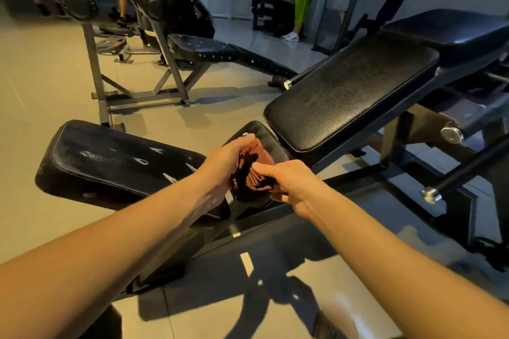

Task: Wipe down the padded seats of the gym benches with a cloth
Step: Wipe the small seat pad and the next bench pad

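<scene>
— How does the cloth look?

— It's a rust-brown folded cloth (260, 175), bunched and creased, with dark shadow in its folds. Both hands hold it between them, just over the near end of the small black leather-look seat pad (272, 140).

— And the hands?

— The left hand (230, 161) curls round the cloth's upper edge from the left. The right hand (293, 184) pinches the lower folds with its thumb on top. Both are grasping it.

— Is the cloth touching the pad?

— I cannot tell; the hands hide the spot where they would meet.

— What surface lies around it?

— The seat pad sits just below the long black padded backrest (355, 91), which slopes up to the right, grained and faintly streaked. A further black pad (451, 27) lies beyond its upper end. To the left, a worn black cushion with white scuffs and pale stitching (110, 165) lies under the left forearm. A dark steel frame (358, 172) runs beneath them.

— And the room?

— There is a beige tiled floor (41, 85) and, further back, another black bench on a grey frame (203, 48). A person in bright green trousers (303, 5) stands by the far wall.
</scene>
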